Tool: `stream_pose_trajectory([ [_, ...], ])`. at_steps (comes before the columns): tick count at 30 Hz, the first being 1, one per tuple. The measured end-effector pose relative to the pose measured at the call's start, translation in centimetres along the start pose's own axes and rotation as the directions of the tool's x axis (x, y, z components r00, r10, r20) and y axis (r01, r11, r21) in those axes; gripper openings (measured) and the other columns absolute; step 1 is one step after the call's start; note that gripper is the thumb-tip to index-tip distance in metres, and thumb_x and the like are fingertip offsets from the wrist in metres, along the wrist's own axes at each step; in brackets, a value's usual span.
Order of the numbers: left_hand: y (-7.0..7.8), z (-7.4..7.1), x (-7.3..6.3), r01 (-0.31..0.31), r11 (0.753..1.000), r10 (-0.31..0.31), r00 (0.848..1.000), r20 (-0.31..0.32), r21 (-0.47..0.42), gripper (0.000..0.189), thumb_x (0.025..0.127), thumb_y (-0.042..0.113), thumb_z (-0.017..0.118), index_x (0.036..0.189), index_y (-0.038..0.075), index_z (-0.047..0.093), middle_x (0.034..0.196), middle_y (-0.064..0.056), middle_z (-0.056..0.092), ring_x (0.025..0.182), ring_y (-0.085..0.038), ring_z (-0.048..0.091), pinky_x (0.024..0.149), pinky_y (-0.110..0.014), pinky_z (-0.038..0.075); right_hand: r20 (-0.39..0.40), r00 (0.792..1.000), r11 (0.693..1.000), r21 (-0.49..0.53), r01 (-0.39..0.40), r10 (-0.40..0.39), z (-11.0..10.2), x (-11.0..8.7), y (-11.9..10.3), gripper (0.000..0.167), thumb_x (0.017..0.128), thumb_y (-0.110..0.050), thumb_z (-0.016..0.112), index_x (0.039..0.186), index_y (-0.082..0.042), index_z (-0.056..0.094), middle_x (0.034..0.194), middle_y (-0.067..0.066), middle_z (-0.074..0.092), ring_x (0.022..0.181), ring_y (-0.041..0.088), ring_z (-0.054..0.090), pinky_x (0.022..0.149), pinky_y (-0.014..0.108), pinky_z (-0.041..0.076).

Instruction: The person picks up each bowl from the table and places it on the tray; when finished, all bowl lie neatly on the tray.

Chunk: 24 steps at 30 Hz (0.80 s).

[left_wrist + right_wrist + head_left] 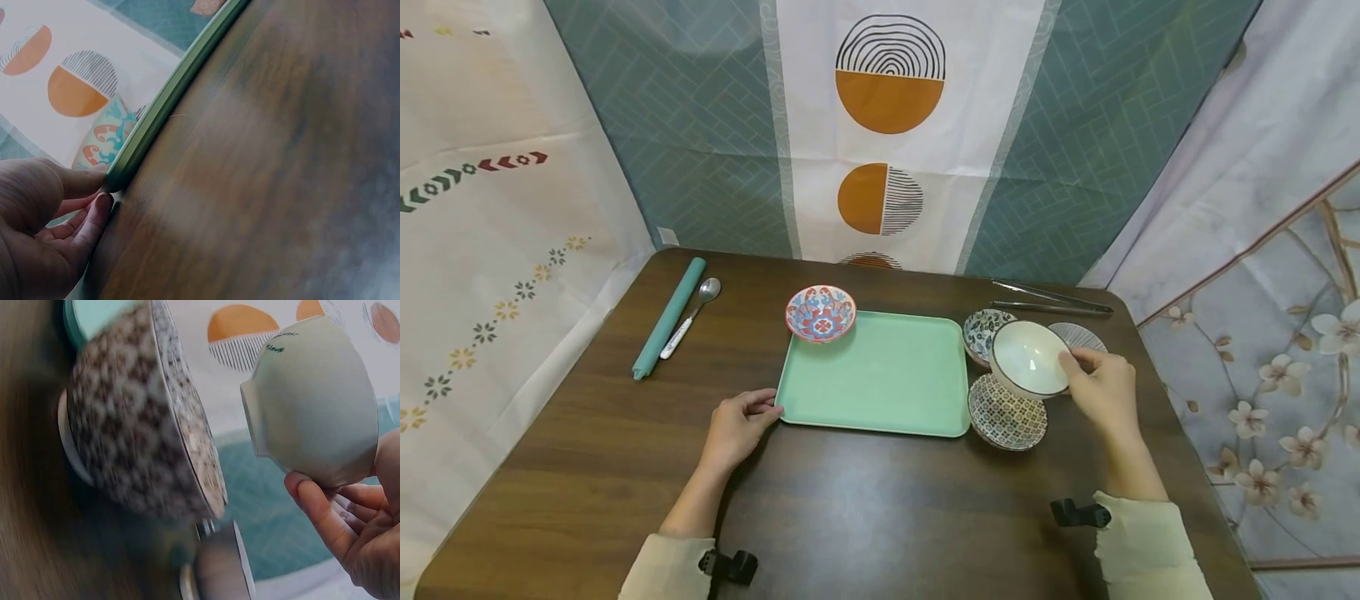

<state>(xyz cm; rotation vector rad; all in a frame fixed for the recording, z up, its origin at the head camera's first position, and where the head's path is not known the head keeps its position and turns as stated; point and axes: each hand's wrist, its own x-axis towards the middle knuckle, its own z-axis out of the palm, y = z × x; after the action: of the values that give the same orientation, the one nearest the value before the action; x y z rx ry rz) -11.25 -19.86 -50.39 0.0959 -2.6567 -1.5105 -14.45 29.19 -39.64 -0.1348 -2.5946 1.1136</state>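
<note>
Currently, the right hand (1103, 387) grips the white bowl (1028, 358) by its right rim, holding it up close to the brown bowl (1006, 421), floral bowl (980, 335) and striped bowl (1086, 335), right of the tray (876, 379). The left hand (736, 429) pinches the tray's near left corner; the red bowl (821, 314) sits at its far left corner. Tongs (1051, 307) lie far right

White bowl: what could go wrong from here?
The right hand grips the white bowl at one side only, so it might tilt or slip. Lowered from there, it could knock the black-and-cream patterned bowl close by. The left hand pinches a corner of the green tray; shifting it might nudge the red-and-blue bowl at the far-left corner.
</note>
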Motion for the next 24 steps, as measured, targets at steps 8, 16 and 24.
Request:
stream_pose_trajectory([
  [8, -0.1, 0.1, 0.1, -0.006, 1.000, 0.006, 1.000, 0.005, -0.006, 0.031, 0.091, 0.006, 0.076, 0.118, -0.008, 0.071, 0.097, -0.018, 0.072, 0.089, -0.028, 0.072, 0.071, -0.014, 0.052, 0.057, 0.997, 0.998, 0.050, 0.044, -0.047, 3.2, 0.1, -1.9, 0.026, 0.097, -0.008, 0.063, 0.106, 0.014, 0.072, 0.088, 0.028, 0.073, 0.065, 0.007, 0.063, 0.057, 0.015, 0.049],
  [16, -0.1, 0.2, 0.4, 0.000, 1.000, 0.000, 1.000, -0.002, -0.017, 0.031, 0.091, 0.006, 0.076, 0.118, -0.008, 0.071, 0.097, -0.018, 0.072, 0.089, -0.027, 0.071, 0.071, -0.013, 0.051, 0.115, 0.986, 0.991, 0.065, 0.117, -0.124, 6.0, 0.3, -4.2, 0.022, 0.096, -0.007, 0.062, 0.104, 0.011, 0.074, 0.082, 0.021, 0.074, 0.067, 0.021, 0.065, 0.056, 0.020, 0.049],
  [24, -0.1, 0.1, 0.1, -0.014, 1.000, 0.014, 1.000, -0.008, 0.008, 0.031, 0.090, 0.006, 0.077, 0.117, -0.008, 0.071, 0.097, -0.017, 0.072, 0.088, -0.028, 0.072, 0.071, -0.015, 0.052, 0.171, 0.977, 0.984, 0.147, 0.100, -0.124, 9.5, -0.7, -6.9, 0.020, 0.096, -0.006, 0.061, 0.102, 0.007, 0.076, 0.076, 0.015, 0.073, 0.057, 0.016, 0.065, 0.051, 0.024, 0.051],
])
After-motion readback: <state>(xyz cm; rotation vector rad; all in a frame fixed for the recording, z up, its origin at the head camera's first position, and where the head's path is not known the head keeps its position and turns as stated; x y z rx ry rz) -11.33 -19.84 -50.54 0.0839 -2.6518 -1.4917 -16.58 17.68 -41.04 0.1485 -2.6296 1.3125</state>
